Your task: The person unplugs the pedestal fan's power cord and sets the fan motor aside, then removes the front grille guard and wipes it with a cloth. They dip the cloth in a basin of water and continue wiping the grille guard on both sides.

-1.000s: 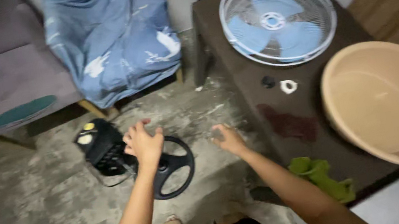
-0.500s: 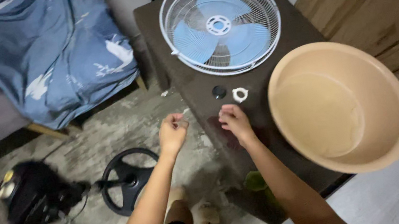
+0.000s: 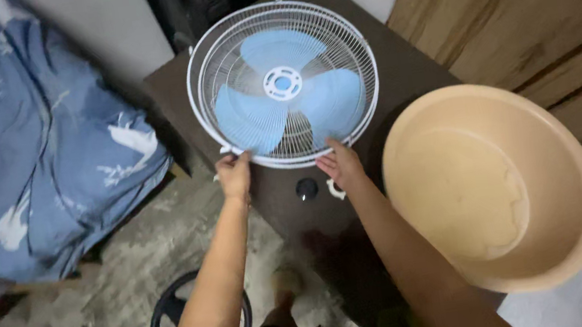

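Since a moment ago our hands have reached forward to the fan cage (image 3: 283, 83); our left hand (image 3: 234, 174) and right hand (image 3: 339, 166) each curl around its near rim. It lies flat at the dark table's (image 3: 414, 70) far end; a beige basin (image 3: 490, 185) overhangs the right edge, above concrete floor (image 3: 63, 324).

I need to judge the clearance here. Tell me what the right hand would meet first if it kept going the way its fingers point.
The right hand already touches the white fan guard at its near rim, so it meets the guard first.
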The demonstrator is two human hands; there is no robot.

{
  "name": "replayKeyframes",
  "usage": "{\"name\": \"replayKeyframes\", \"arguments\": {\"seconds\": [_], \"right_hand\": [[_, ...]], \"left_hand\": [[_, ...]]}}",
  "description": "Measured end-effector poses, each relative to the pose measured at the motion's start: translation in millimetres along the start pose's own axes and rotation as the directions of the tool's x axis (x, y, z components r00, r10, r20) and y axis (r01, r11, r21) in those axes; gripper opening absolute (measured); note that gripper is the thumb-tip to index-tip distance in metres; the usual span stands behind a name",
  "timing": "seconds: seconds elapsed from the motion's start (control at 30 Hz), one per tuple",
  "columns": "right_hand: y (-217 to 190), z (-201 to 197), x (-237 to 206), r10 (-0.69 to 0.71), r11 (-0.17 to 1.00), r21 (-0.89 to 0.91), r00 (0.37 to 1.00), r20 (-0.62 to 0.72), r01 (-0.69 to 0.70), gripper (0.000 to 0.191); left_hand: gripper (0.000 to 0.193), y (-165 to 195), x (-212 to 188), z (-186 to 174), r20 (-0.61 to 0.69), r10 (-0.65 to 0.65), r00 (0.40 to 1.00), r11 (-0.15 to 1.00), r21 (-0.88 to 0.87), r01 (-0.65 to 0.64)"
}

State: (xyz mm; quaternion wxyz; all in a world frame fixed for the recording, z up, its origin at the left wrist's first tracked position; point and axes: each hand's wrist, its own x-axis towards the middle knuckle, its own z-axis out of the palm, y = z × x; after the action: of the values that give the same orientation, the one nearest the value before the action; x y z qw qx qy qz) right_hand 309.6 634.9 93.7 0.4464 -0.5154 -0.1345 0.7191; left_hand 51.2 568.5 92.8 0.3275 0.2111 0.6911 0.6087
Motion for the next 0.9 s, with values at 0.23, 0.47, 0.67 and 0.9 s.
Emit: {"name": "replayKeyframes", "arguments": {"seconds": [0.23,0.47,0.67,0.9], "right_hand": [[10,-9,11,-0.025,1.0,-0.018,0.989,-0.147,0.023,0.049],[6,-7,17,-0.194,0.978,0.044,0.968,-0.161,0.203,0.03],[-20,12,-22,-0.378,0.909,0.157,0.922,-0.077,0.386,0.031],[-55,28,-117,-0.473,0.87,0.175,0.881,0.025,0.462,0.039]], "left_hand": [[0.066,-4,39,13,-0.084,-0.205,0.975,0.977,0.035,0.208],[0.037,-31,39,20,0.023,-0.166,0.986,0.979,-0.118,0.167],[0.044,-9,30,19,0.073,-0.065,0.995,0.973,-0.217,0.08],[0.069,94,-42,-9,0.346,-0.145,0.927,0.722,-0.604,0.338]]}}
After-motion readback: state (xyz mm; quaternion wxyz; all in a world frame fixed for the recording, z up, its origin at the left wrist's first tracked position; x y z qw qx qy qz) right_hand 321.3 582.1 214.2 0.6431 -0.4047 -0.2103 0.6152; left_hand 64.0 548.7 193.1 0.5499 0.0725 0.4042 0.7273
